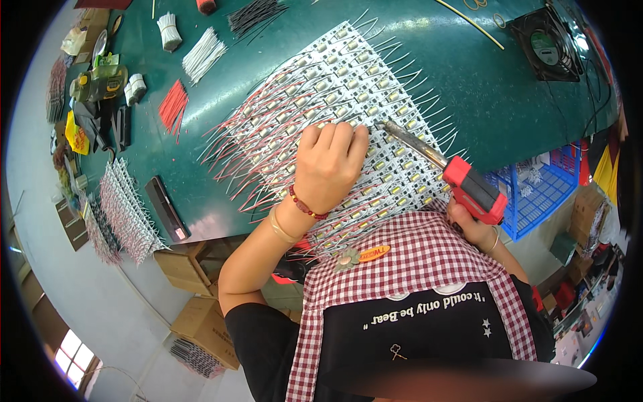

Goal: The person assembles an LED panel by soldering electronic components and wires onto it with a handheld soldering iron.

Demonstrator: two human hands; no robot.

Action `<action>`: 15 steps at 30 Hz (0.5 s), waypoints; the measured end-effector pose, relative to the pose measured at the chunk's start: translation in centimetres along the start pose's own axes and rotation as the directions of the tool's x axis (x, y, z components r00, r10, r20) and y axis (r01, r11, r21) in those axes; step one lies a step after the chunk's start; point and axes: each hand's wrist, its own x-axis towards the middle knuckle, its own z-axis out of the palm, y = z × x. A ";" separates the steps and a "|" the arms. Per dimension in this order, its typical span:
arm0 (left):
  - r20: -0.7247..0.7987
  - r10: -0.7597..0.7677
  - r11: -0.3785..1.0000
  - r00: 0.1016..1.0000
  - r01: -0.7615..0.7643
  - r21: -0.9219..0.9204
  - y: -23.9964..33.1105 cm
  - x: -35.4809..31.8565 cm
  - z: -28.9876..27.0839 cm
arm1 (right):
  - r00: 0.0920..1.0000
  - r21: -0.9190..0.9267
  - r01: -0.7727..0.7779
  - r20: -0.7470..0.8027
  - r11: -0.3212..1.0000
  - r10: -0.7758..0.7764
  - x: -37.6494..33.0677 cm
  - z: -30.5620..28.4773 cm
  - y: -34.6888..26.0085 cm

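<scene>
My right hand (471, 224) is closed round the red and black handle of a soldering iron (474, 191). The iron's long metal barrel slants up and left, its tip at a panel of small white circuit boards (392, 110). Close by that tip, my left hand (330, 161) rests over the panel with its fingers bent together on what looks like a thin dark wire. Its fingertips are partly hidden. Red and white wires (231, 144) fan out along the panel's left side, and dark wires stick out along its right edge.
On the green table (462, 87) lie bundles of red wires (173, 107), white wires (203, 55) and black wires (256, 17). A black fan (546, 47) stands far right, above a blue crate (539, 194). Wired panels (127, 211) hang at the left edge, near a dark narrow case (167, 209).
</scene>
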 end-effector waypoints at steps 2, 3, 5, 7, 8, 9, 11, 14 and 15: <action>-0.005 -0.001 1.000 1.000 0.001 0.017 -0.1 0.0 -0.1 | 1.000 0.022 0.005 0.023 1.000 -0.006 -0.4 -0.2 0.6; -0.004 0.001 1.000 1.000 -0.001 0.026 -0.1 0.0 -0.1 | 0.999 0.046 0.011 0.045 0.999 -0.013 -0.5 -0.3 0.8; -0.004 0.002 0.999 1.000 -0.001 0.036 0.0 -0.1 -0.1 | 0.998 0.053 0.016 0.061 0.998 -0.019 -0.5 -0.4 0.6; -0.007 0.004 0.999 1.000 -0.003 0.043 0.2 0.0 -0.2 | 0.997 0.062 0.022 0.078 0.998 -0.026 -0.5 -0.3 0.8; -0.007 0.004 0.999 1.000 -0.003 0.045 0.2 0.0 -0.1 | 0.999 0.059 0.022 0.032 0.998 -0.024 -0.7 -0.1 1.2; -0.010 0.006 0.999 1.000 -0.006 0.039 0.2 0.0 -0.1 | 1.000 0.056 0.021 -0.015 0.998 -0.020 -0.7 0.1 1.3; -0.013 0.009 0.999 1.000 -0.009 0.032 0.2 0.1 0.0 | 1.000 0.041 -0.008 -0.015 0.999 0.008 -0.4 0.2 0.4; -0.012 0.021 0.999 1.000 -0.021 0.029 0.1 0.0 0.0 | 0.999 0.019 -0.038 -0.011 0.999 0.038 -0.3 0.3 0.1; -0.005 0.018 0.999 1.000 -0.018 0.029 0.1 0.0 0.0 | 0.999 0.015 -0.041 -0.001 0.999 0.041 -0.3 0.3 0.2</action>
